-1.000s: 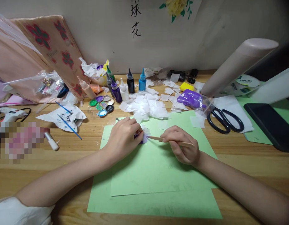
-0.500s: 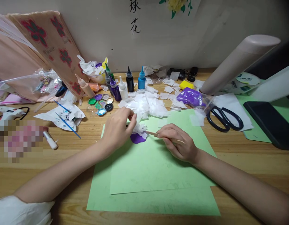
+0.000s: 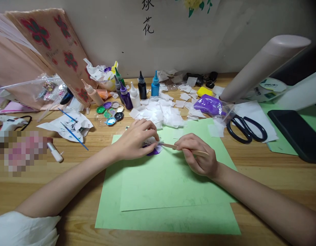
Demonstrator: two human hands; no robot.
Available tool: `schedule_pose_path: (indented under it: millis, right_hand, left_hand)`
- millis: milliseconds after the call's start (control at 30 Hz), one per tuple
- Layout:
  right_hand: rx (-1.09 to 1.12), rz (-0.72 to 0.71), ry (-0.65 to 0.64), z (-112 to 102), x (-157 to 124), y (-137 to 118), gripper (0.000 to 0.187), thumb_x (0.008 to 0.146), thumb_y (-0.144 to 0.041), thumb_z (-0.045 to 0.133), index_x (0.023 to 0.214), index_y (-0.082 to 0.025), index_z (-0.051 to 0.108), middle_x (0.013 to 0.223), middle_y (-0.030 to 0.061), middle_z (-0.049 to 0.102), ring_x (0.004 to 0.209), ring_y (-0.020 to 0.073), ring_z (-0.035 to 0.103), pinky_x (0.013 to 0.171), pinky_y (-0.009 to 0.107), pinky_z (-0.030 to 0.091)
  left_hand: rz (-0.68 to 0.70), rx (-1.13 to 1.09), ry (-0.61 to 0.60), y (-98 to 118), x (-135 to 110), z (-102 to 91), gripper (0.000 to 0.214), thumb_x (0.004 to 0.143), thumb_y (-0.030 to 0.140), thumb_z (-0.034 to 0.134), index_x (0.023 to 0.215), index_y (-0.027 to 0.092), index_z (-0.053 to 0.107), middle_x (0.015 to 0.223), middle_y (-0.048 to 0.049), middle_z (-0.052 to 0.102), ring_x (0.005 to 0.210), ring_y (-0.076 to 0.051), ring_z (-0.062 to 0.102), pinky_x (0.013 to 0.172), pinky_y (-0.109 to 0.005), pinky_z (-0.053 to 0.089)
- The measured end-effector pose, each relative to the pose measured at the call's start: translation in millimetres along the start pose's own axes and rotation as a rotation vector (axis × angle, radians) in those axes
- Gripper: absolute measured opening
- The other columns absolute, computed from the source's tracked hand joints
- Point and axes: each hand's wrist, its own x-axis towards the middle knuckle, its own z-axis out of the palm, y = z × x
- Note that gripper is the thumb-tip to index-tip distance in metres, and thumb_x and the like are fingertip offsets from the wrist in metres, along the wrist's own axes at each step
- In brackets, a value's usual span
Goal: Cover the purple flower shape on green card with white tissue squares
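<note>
My left hand [image 3: 136,140] is curled over a small purple clay lump [image 3: 154,151] topped with white tissue bits, pinching it on the green paper sheet [image 3: 173,184]. My right hand [image 3: 199,157] grips a thin wooden stick [image 3: 170,146] like a pen, with its tip against the lump's right side. Just beyond both hands, a heap of white tissue squares [image 3: 160,112] spreads over the table.
Small paint bottles [image 3: 141,89] and a paint palette [image 3: 110,114] stand behind the hands. To the right are black scissors [image 3: 246,128], a bag of purple clay [image 3: 207,106], a lamp arm [image 3: 262,66] and a black tablet [image 3: 293,131]. Brushes [image 3: 72,131] and a glue gun [image 3: 9,121] lie left.
My left hand rose off the lump half a second ago, baring the purple clay, and has now come back down over it. The stick stays at the lump's side.
</note>
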Motion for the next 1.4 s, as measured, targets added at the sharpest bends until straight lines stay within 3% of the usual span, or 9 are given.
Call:
schedule_pose_path:
  millis: [200, 433, 633, 767, 1033, 1167, 1267, 1400]
  right_hand:
    - [-0.011, 0.027, -0.026, 0.9, 1.4, -0.5, 0.016, 0.087, -0.007, 0.047, 0.095, -0.017, 0.056, 0.077, 0.0059, 0.064, 0.074, 0.0175, 0.06, 0.065, 0.03, 0.052]
    - [0.001, 0.045, -0.039, 0.9, 2.1, 0.3, 0.015, 0.09, -0.011, 0.046, 0.096, -0.019, 0.057, 0.079, 0.0055, 0.064, 0.075, 0.0175, 0.062, 0.065, 0.03, 0.053]
    - [0.01, 0.117, -0.024, 1.8, 1.8, 1.0, 0.015, 0.091, -0.013, 0.046, 0.097, -0.02, 0.058, 0.081, 0.0056, 0.065, 0.077, 0.0186, 0.063, 0.068, 0.032, 0.052]
    - [-0.019, 0.186, -0.013, 2.5, 3.3, 1.5, 0.017, 0.093, -0.015, 0.044, 0.092, -0.021, 0.059, 0.082, 0.0054, 0.066, 0.077, 0.0186, 0.063, 0.068, 0.032, 0.052]
    - [0.2, 0.529, 0.035, 4.6, 9.7, 4.0, 0.022, 0.098, -0.027, 0.041, 0.088, -0.019, 0.059, 0.088, 0.0034, 0.06, 0.072, 0.0128, 0.066, 0.065, 0.025, 0.056]
    - [0.202, 0.476, 0.143, 3.2, 5.1, 2.6, 0.026, 0.098, -0.027, 0.04, 0.083, -0.018, 0.06, 0.084, 0.0034, 0.06, 0.066, 0.0129, 0.064, 0.061, 0.028, 0.054]
    - [0.192, 0.326, 0.209, 2.2, 0.0, 0.9, 0.023, 0.096, -0.023, 0.041, 0.084, -0.019, 0.06, 0.076, 0.0038, 0.061, 0.066, 0.0156, 0.062, 0.059, 0.031, 0.052]
    - [0.165, 0.101, 0.1, 1.9, -2.4, -1.3, 0.017, 0.091, -0.014, 0.045, 0.091, -0.021, 0.06, 0.074, 0.005, 0.065, 0.069, 0.0188, 0.061, 0.057, 0.032, 0.051]
  left_hand:
    - [-0.019, 0.021, 0.056, -2.4, 0.5, 4.2, 0.016, 0.092, 0.025, 0.045, 0.095, 0.018, 0.06, 0.098, -0.0066, 0.057, 0.094, -0.02, 0.05, 0.084, -0.035, 0.039]
    - [-0.38, -0.097, 0.316, -15.2, -0.8, 11.9, 0.019, 0.094, 0.017, 0.034, 0.09, 0.018, 0.052, 0.086, -0.0028, 0.059, 0.081, -0.016, 0.054, 0.074, -0.029, 0.041]
    - [-0.452, -0.249, 0.311, -26.3, -2.1, 22.9, 0.02, 0.093, 0.018, 0.032, 0.088, 0.019, 0.051, 0.073, 0.0008, 0.056, 0.068, -0.014, 0.053, 0.066, -0.028, 0.039]
    - [-0.446, -0.226, 0.285, -27.3, -1.8, 23.4, 0.02, 0.092, 0.018, 0.033, 0.086, 0.019, 0.052, 0.072, 0.0008, 0.056, 0.068, -0.014, 0.052, 0.065, -0.028, 0.038]
    - [-0.433, -0.179, 0.252, -28.0, -1.2, 22.5, 0.021, 0.092, 0.018, 0.033, 0.087, 0.019, 0.053, 0.079, -0.0007, 0.059, 0.073, -0.016, 0.054, 0.069, -0.027, 0.037]
    - [-0.435, -0.173, 0.25, -28.1, -1.0, 23.0, 0.021, 0.092, 0.018, 0.032, 0.087, 0.019, 0.053, 0.081, -0.0013, 0.061, 0.073, -0.016, 0.054, 0.07, -0.027, 0.038]
    - [-0.431, -0.166, 0.243, -27.6, -0.9, 23.1, 0.022, 0.092, 0.018, 0.032, 0.087, 0.019, 0.053, 0.081, -0.0015, 0.061, 0.074, -0.016, 0.054, 0.071, -0.028, 0.038]
    - [-0.431, -0.159, 0.238, -27.1, -1.1, 22.8, 0.023, 0.092, 0.018, 0.031, 0.088, 0.019, 0.054, 0.082, -0.0018, 0.061, 0.075, -0.016, 0.055, 0.072, -0.028, 0.039]
